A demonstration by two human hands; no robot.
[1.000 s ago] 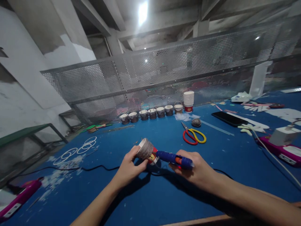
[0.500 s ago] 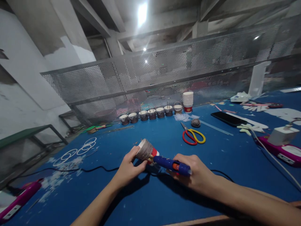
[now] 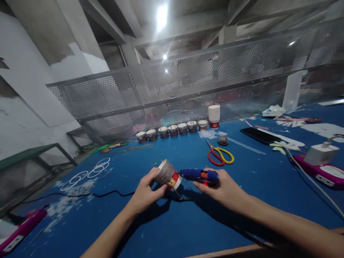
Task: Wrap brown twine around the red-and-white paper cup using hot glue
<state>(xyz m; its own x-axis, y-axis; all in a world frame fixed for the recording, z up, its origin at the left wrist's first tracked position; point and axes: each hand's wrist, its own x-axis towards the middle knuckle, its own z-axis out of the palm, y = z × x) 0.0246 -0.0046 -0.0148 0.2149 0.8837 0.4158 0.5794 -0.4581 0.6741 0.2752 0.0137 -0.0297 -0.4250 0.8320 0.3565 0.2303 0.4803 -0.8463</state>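
My left hand is closed round a paper cup lying on its side, its upper part wound with grey-brown string and its red and white base end pointing right. My right hand grips a blue glue gun with an orange trigger. The gun's nozzle points left at the cup's base end, close to it. Both hands hover just above the blue table near its front edge.
Red-and-yellow scissors lie behind the hands. A row of string-wrapped cups and a stack of paper cups stand by the perforated metal screen. A black phone, pink devices, white rings and a black cable lie around.
The glue gun dipped under the cup half a second ago and has come back up, its nozzle now level with the cup's base. The cup has turned slightly in my left hand.
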